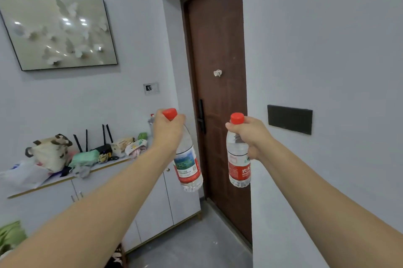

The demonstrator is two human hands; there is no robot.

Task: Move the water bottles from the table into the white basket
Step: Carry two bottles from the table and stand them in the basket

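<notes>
Red-capped water bottles hang in the air before the brown door (218, 93), one clenched by the neck in our left hand (166, 131), the other in our right hand (248, 134).

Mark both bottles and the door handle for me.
Left bottle (187, 165): head view, on its label.
Right bottle (238, 169): head view, on its red label.
Door handle (201, 116): head view, on the black plate.

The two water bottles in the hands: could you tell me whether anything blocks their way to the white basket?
Cannot tell: the basket is out of view. The left hand and right hand each hold a bottle in open air before the door.
</notes>
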